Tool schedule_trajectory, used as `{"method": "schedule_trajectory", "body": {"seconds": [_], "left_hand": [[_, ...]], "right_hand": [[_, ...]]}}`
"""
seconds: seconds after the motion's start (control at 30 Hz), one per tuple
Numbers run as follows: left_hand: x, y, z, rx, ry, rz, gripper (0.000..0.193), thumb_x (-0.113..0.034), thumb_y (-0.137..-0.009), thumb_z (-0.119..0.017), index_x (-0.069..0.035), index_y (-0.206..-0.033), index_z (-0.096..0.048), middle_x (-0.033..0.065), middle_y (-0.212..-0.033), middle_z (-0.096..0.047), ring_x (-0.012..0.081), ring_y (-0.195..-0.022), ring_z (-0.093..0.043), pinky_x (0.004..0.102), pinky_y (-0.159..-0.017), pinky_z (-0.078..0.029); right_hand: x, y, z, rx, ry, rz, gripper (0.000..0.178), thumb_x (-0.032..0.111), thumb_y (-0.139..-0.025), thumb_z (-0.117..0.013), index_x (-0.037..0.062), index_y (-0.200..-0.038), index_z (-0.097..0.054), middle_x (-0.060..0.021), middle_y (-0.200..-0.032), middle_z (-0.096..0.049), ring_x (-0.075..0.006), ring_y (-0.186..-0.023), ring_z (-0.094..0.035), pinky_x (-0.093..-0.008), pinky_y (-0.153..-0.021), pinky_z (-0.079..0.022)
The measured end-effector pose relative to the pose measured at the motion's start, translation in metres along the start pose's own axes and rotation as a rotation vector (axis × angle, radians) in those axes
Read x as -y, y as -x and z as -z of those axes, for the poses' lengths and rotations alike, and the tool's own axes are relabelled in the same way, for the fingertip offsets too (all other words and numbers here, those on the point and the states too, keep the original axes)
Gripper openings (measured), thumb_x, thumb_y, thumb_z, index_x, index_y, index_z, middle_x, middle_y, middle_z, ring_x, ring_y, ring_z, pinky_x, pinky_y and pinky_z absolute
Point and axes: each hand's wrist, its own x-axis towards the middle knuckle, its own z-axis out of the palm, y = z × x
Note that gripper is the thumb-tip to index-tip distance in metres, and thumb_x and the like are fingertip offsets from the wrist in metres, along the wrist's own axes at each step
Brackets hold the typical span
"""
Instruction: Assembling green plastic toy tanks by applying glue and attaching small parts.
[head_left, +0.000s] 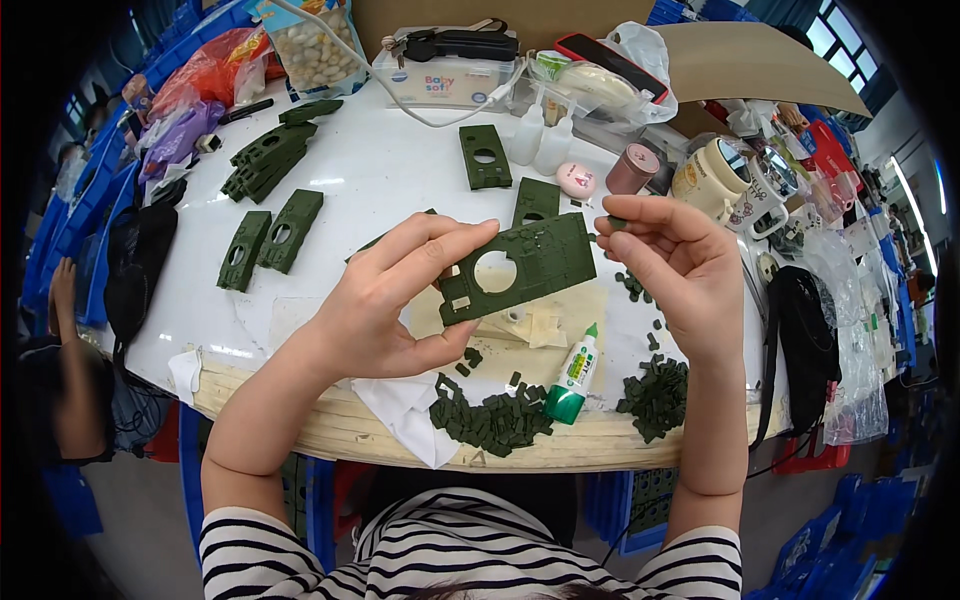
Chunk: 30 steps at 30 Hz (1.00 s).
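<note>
My left hand [375,295] grips a dark green plastic model tank hull top [548,255] by its left end, thumb below and fingers above. A large round hole opens through this part, and it is tilted up to the right. Beside its right end, my right hand [685,270] pinches a small dark green piece [618,223] between thumb and fingers; most of that piece is hidden. Under the hands stands a white glue bottle with a green cap [573,375], leaning over the table. A heap of small green parts [490,422] lies near the front edge, with another pile [655,398] to its right.
More green hull parts [486,157] lie behind the hands, with a stack [268,160] at the left. White squeeze bottles [553,145], a pink tin [633,168] and mugs [712,178] stand at the back right. A white cloth [410,415] hangs over the front edge.
</note>
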Motion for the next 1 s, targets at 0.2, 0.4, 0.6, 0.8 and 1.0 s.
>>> {"method": "schedule_trajectory", "body": {"seconds": [0.2, 0.4, 0.6, 0.8, 1.0], "left_hand": [[0.000, -0.001, 0.000, -0.007, -0.012, -0.038, 0.067, -0.010, -0.062, -0.074, 0.005, -0.125, -0.057, 0.0171, -0.108, -0.061, 0.0252, -0.090, -0.061, 0.0312, -0.076, -0.052], [-0.001, -0.001, -0.002, -0.021, -0.043, -0.089, 0.066, -0.009, -0.063, -0.075, 0.004, -0.125, -0.057, 0.0163, -0.109, -0.061, 0.0230, -0.089, -0.062, 0.0294, -0.072, -0.053], [-0.002, -0.001, -0.003, -0.015, -0.059, -0.095, 0.066, -0.009, -0.063, -0.076, 0.004, -0.125, -0.057, 0.0160, -0.110, -0.061, 0.0224, -0.089, -0.062, 0.0293, -0.072, -0.054], [-0.003, -0.001, -0.002, -0.006, -0.056, -0.086, 0.066, -0.010, -0.063, -0.077, 0.003, -0.125, -0.057, 0.0159, -0.110, -0.061, 0.0226, -0.089, -0.062, 0.0300, -0.073, -0.054], [-0.004, -0.001, -0.003, 0.000, -0.082, -0.100, 0.067, -0.010, -0.063, -0.077, 0.003, -0.125, -0.057, 0.0161, -0.111, -0.061, 0.0243, -0.091, -0.062, 0.0309, -0.074, -0.054]], "right_hand": [[0.001, 0.003, 0.001, 0.066, 0.181, 0.051, 0.020, -0.001, -0.085, -0.067, -0.0035, -0.104, -0.068, -0.0084, -0.092, -0.069, -0.0114, -0.083, -0.065, -0.0229, -0.075, -0.052], [0.003, 0.007, -0.008, 0.030, 0.159, 0.050, 0.015, 0.001, -0.084, -0.069, -0.0028, -0.099, -0.069, -0.0068, -0.088, -0.070, -0.0108, -0.078, -0.066, -0.0228, -0.074, -0.053], [0.005, 0.009, -0.010, 0.011, 0.142, -0.011, 0.014, 0.001, -0.083, -0.070, -0.0033, -0.097, -0.069, -0.0073, -0.088, -0.071, -0.0104, -0.077, -0.066, -0.0224, -0.073, -0.053], [0.003, 0.007, -0.009, 0.026, 0.215, 0.048, 0.010, 0.003, -0.081, -0.071, -0.0004, -0.091, -0.069, -0.0057, -0.089, -0.067, -0.0116, -0.086, -0.064, -0.0236, -0.074, -0.051], [-0.005, 0.009, -0.012, 0.008, 0.333, 0.110, 0.008, 0.008, -0.077, -0.073, 0.0037, -0.084, -0.071, -0.0083, -0.099, -0.061, -0.0170, -0.099, -0.056, -0.0320, -0.089, -0.043]]}}
